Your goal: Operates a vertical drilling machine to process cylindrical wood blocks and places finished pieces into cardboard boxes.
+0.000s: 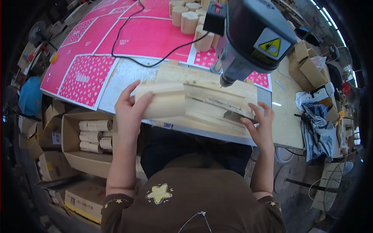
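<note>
A pale, rounded wooden block [166, 101] with a lengthwise groove is in my left hand [131, 106], thumb on top and fingers around its left end. It lies at the left part of a wooden jig [217, 91] with long rails, a thin metal strip [219, 103] and a small dark plate [234, 115]. My right hand [261, 123] is at the jig's right end, thumb and fingers apart, fingertips at the jig beside the plate. Above the jig hangs a drill press [252, 42], its chuck [226, 80] pointing down.
Several wooden blocks [189, 22] stand at the back on pink printed sheets [151, 37]. A black cable [171, 53] crosses the sheets. An open carton [87, 155] of wooden pieces is at lower left. Another carton [307, 66] and grey cloth [320, 134] lie at the right.
</note>
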Demonstrator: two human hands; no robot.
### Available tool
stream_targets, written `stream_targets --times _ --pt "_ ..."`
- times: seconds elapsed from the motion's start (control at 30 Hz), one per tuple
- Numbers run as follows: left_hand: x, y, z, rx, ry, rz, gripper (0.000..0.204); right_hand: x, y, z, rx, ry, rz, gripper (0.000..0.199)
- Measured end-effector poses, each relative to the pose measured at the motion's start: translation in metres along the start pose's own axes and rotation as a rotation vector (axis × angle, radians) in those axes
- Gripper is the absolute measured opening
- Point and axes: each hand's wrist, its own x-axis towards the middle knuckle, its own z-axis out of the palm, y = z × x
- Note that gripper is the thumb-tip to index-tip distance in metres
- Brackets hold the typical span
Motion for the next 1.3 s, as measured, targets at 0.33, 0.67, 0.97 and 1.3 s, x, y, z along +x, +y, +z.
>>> stream_targets --times 0.33,0.67,0.97,1.3 --pt "0.015 -0.054 0.037 0.255 -0.262 -0.244 0.047 0.011 0.037 0.017 0.175 -0.116 -0.028 0.033" --pt "-0.03 -0.08 0.069 -0.088 -0.514 -0.075 0.069 0.011 0.015 0.02 0.143 -0.17 -0.036 0.031" --pt "-0.002 -0.089 0.061 0.439 -0.52 0.408 0.068 0.018 0.026 0.036 0.159 0.106 0.021 0.034" --pt "0.023 -0.115 0.06 0.745 -0.41 0.499 0.063 0.046 0.015 0.051 0.153 0.062 -0.003 0.033"
